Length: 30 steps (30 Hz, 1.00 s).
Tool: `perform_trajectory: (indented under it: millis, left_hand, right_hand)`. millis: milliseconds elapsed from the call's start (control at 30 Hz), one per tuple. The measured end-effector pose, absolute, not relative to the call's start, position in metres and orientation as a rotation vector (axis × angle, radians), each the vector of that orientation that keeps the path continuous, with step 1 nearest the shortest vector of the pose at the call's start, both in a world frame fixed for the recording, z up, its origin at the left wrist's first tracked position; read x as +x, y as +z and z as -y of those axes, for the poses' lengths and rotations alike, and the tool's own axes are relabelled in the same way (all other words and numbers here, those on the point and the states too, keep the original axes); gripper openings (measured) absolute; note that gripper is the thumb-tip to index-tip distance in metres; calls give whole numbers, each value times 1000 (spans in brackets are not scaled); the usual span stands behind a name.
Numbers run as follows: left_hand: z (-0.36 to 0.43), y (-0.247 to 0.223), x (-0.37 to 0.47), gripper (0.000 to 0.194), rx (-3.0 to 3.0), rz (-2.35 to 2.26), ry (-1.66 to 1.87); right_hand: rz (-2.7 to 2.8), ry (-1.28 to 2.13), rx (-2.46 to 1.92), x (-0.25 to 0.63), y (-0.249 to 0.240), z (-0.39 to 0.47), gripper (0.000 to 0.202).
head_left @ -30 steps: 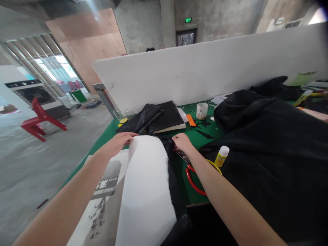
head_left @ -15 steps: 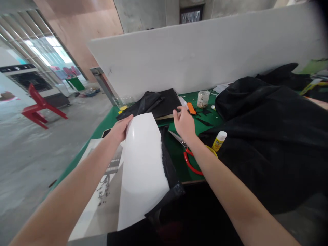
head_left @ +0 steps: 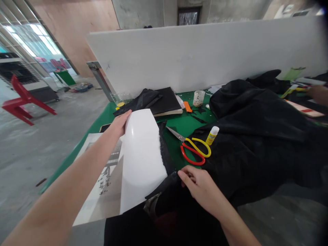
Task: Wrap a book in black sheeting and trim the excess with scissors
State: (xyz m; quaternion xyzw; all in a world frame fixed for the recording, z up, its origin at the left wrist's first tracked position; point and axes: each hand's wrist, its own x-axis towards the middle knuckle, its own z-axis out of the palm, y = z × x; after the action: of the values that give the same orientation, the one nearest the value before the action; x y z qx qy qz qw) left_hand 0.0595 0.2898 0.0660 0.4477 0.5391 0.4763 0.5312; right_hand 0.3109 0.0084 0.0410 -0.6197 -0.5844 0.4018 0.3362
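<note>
A white glossy sheet [head_left: 142, 153] curves upward over a printed page [head_left: 102, 184]. My left hand [head_left: 122, 123] grips the sheet's far left edge, thumb near the top corner. Thin black material [head_left: 166, 159] is folded along the sheet's torn-looking right edge and its near corner. At that corner my right hand [head_left: 198, 182] has its thumb and fingers pinched on the tip of the black material. Scissors [head_left: 193, 148] with one red and one yellow handle lie just beyond my right hand, beside a glue stick [head_left: 212, 135] with a white cap.
A black-covered book [head_left: 166, 100], an orange cutter [head_left: 187, 107] and a clear plastic cup [head_left: 198, 98] are at the back of the green table [head_left: 102, 118]. Black cloth [head_left: 256, 126] heaps up on the right. A white board [head_left: 192, 58] stands behind. Another person's hand [head_left: 319, 94] shows far right.
My right hand has moved from near the black-covered book down toward me and closed at the sheet's near corner, uncovering the scissors. My left hand keeps its hold. The view has shifted slightly.
</note>
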Motion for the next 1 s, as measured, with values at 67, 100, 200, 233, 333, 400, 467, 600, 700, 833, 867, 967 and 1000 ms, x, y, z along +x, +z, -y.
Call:
perform_trajectory:
  millis: [67, 100, 200, 233, 333, 400, 467, 600, 700, 833, 867, 967, 1000]
  left_hand:
    - [-290, 66, 59, 28, 1037, -1279, 1129]
    - [-289, 66, 59, 29, 1021, -1271, 1124]
    - [-288, 67, 58, 29, 1010, -1239, 1113]
    - [-287, 68, 58, 29, 1011, -1230, 1110]
    - [-285, 70, 60, 28, 1022, -1216, 1097]
    - [-283, 72, 61, 29, 1039, -1211, 1082]
    - [-281, 75, 63, 30, 1065, -1207, 1067]
    - [-282, 77, 63, 35, 1137, -1210, 1026]
    - [-288, 72, 61, 37, 1177, -1216, 991]
    - [-301, 63, 57, 36, 1188, -1238, 958]
    - [-303, 62, 57, 37, 1191, -1242, 953]
    - [-306, 61, 56, 35, 1207, -1238, 949]
    - [-306, 61, 56, 33, 1214, -1237, 949]
  right_hand:
    - [1378, 1207, -1491, 305, 31, -6, 36]
    - [1309, 1271, -1438, 303, 28, -5, 37]
    - [1178, 1366, -1341, 302, 24, -5, 37]
    - [1169, 1351, -1340, 304, 23, -5, 38]
    - [1222, 1221, -1408, 309, 20, -3, 39]
    - [1265, 1149, -1457, 312, 18, -2, 38]
    - [1298, 1120, -1487, 315, 17, -2, 39]
    - [1338, 1074, -1512, 318, 17, -2, 39]
    - [1327, 1076, -1522, 320, 15, -2, 39]
    - [1287, 1103, -1514, 322, 11, -1, 37]
    - [1282, 1103, -1513, 322, 11, -2, 37]
    - [1290, 1089, -1509, 322, 11, -2, 36]
    - [1294, 1080, -1512, 322, 11, -2, 36]
